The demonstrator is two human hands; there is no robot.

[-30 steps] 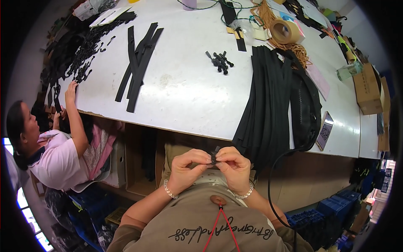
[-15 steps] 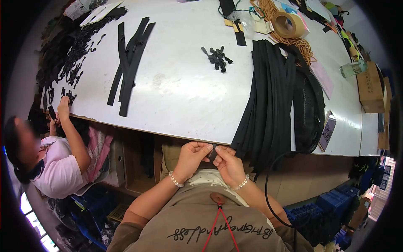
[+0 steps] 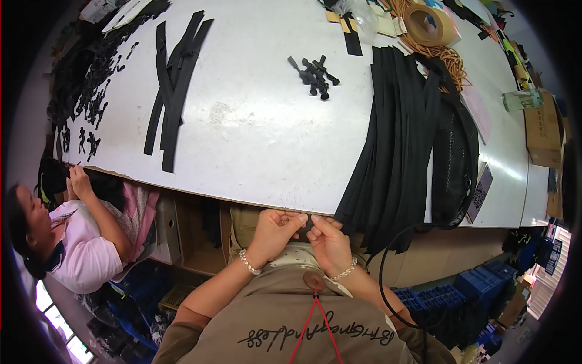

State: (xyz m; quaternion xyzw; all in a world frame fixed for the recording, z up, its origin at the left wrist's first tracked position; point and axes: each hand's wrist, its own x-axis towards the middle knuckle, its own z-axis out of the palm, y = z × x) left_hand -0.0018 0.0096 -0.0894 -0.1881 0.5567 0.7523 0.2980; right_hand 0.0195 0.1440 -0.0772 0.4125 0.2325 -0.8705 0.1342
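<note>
Right, we see a small black piece [image 3: 310, 225] pinched between both hands just below the near edge of the white table [image 3: 254, 121], close in front of the chest; it is too small and too covered to tell what it is. Our left hand [image 3: 276, 233] presses thumb and forefinger together on its left side, our right hand [image 3: 327, 242] does the same on its right, and the fingertips of the two hands nearly touch. Both wrists wear pale bead bracelets.

Just right of the grip and above it, a thick bundle of long black strips [image 3: 394, 145] lies across the table and droops over the near edge, its ends hanging beside the right hand. Further right of that sits a black mesh piece [image 3: 451, 158], with a thin black cable [image 3: 388, 267] looping down below it.

Straight beyond the grip, well apart, we see a small heap of black zipper pulls [image 3: 314, 73]. Up and left of the grip, a few more black strips [image 3: 173, 85] lie fanned on the table, and beyond them a scatter of small black parts [image 3: 91, 91] runs along the left end.

Far beyond on the right, a roll of brown tape [image 3: 430, 24] and a coil of tan cord [image 3: 445, 57]. Left of the grip, below the table edge, another person in a pink and white shirt [image 3: 76, 255] has a hand [image 3: 79, 182] raised to the table's left end.
</note>
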